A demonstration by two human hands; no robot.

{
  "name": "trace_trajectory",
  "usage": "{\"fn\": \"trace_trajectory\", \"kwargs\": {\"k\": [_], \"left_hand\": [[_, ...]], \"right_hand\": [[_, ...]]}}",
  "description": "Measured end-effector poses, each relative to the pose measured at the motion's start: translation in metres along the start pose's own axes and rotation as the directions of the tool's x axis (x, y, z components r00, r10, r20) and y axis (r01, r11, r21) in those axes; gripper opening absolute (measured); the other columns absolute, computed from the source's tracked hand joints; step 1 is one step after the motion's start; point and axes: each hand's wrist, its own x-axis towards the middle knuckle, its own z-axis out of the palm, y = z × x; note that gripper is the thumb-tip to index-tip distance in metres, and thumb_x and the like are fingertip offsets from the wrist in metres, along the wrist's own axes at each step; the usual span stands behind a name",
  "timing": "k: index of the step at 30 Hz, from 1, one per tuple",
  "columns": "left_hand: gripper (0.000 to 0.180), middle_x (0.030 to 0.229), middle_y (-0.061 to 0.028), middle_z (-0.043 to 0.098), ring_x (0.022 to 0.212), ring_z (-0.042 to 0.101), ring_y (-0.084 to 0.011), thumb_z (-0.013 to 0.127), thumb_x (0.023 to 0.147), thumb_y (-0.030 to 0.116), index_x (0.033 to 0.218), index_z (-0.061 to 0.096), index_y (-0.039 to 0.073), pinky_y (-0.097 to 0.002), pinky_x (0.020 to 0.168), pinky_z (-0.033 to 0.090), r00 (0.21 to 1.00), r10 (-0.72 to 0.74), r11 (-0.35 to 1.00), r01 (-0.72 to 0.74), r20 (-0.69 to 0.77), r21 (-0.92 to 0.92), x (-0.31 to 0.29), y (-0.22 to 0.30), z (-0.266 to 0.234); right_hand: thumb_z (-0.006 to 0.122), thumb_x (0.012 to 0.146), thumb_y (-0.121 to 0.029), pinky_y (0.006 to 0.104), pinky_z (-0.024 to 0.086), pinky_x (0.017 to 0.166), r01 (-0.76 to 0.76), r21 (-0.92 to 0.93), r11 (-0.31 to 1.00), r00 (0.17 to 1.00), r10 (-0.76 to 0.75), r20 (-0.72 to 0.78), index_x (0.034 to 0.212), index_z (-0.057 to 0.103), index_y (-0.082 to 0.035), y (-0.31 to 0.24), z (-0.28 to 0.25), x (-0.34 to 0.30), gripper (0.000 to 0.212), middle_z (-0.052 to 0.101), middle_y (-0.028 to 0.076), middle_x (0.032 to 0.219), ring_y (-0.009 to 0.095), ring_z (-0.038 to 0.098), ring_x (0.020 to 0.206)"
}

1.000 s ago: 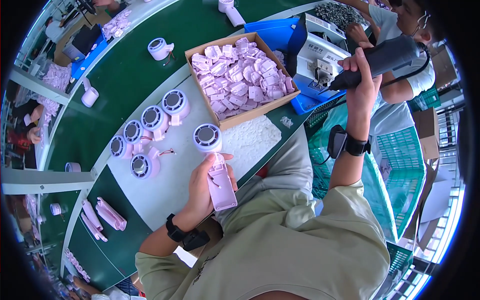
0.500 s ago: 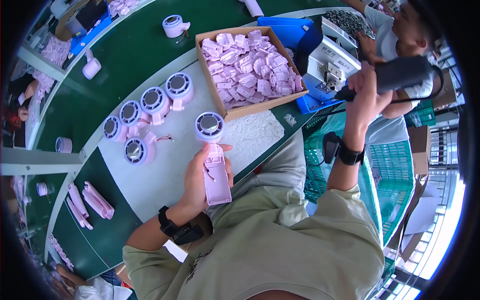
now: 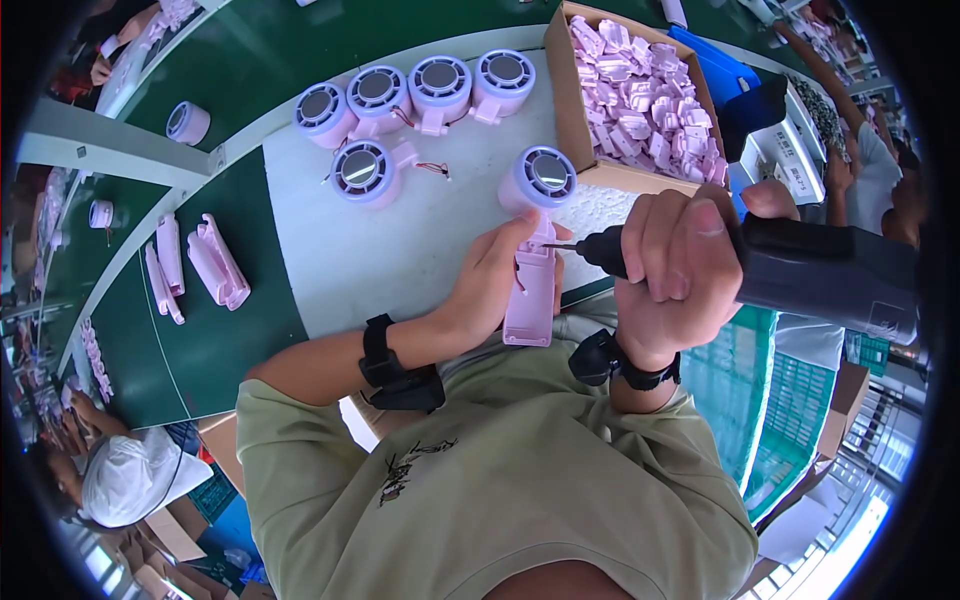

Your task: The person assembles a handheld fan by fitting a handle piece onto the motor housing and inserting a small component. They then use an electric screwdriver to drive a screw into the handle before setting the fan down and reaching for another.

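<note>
Across swings the black electric screwdriver (image 3: 805,268), gripped by the right hand (image 3: 682,258), its bit (image 3: 568,247) at the pink fan handle (image 3: 530,300) clamped in the left hand (image 3: 487,275) near the worktop (image 3: 222,340), where a tilted bit might slip and scar it, five loose fan heads (image 3: 378,88) beyond.

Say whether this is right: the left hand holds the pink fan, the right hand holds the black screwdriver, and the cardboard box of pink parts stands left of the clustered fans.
One mistake: in the head view, the cardboard box of pink parts stands right of the clustered fans. The left hand does hold the pink fan, and the right hand the black screwdriver.
</note>
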Motion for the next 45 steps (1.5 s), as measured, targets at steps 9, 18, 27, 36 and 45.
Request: {"fn": "trace_trajectory", "kwargs": {"k": [9,18,27,36,45], "left_hand": [[0.047,0.07,-0.0077,0.057,0.056,0.058,-0.0167,0.036,0.102,0.04,0.112,0.055,-0.002,-0.03,0.054,0.049,1.0,0.002,1.0,-0.002,0.023,-0.014,-0.003,0.0,-0.007],[0.046,0.069,-0.0083,0.058,0.055,0.059,-0.0169,0.038,0.101,0.041,0.11,0.055,-0.001,-0.0297,0.053,0.049,1.0,0.012,1.0,-0.012,0.021,-0.005,-0.002,-0.001,-0.008],[0.045,0.069,-0.008,0.058,0.055,0.059,-0.0164,0.038,0.101,0.041,0.109,0.055,-0.001,-0.0294,0.053,0.049,0.999,0.023,1.0,-0.023,0.031,-0.001,-0.005,0.001,-0.01],[0.046,0.073,-0.0068,0.057,0.058,0.058,-0.0153,0.038,0.102,0.041,0.111,0.053,-0.001,-0.0294,0.054,0.049,0.997,-0.047,0.998,0.05,0.055,-0.041,0.006,0.005,-0.002],[0.046,0.076,-0.0069,0.058,0.061,0.06,-0.0158,0.037,0.102,0.04,0.115,0.052,-0.002,-0.0301,0.057,0.051,0.994,-0.019,0.993,0.006,0.105,0.118,0.018,0.008,0.02]], "right_hand": [[0.044,0.087,0.0,0.0229,0.026,0.036,-0.024,-0.086,0.996,1.0,0.025,0.008,0.113,0.046,-0.007,0.01,0.007,-0.003,0.028,0.031,-0.004,0.05,0.006,0.024,0.036],[0.046,0.086,0.002,0.0234,0.027,0.035,-0.05,-0.109,0.993,0.998,0.054,0.033,0.112,0.045,-0.006,0.017,0.006,-0.006,0.027,0.033,-0.003,0.051,0.006,0.027,0.036],[0.046,0.087,0.002,0.0229,0.025,0.036,-0.042,-0.096,0.995,0.999,0.043,0.009,0.112,0.044,-0.006,0.017,0.007,-0.014,0.027,0.034,-0.003,0.053,0.006,0.027,0.037],[0.047,0.088,-0.003,0.02,0.026,0.042,0.009,0.024,1.0,0.986,-0.005,-0.165,0.091,0.051,-0.008,-0.024,-0.032,0.036,0.007,0.03,-0.006,0.053,0.003,0.027,0.042],[0.053,0.086,-0.002,0.0224,0.037,0.048,0.441,-0.376,0.815,0.798,-0.548,-0.253,0.101,0.052,-0.003,-0.097,-0.143,0.152,0.015,0.036,-0.003,0.057,0.007,0.037,0.048]]}}
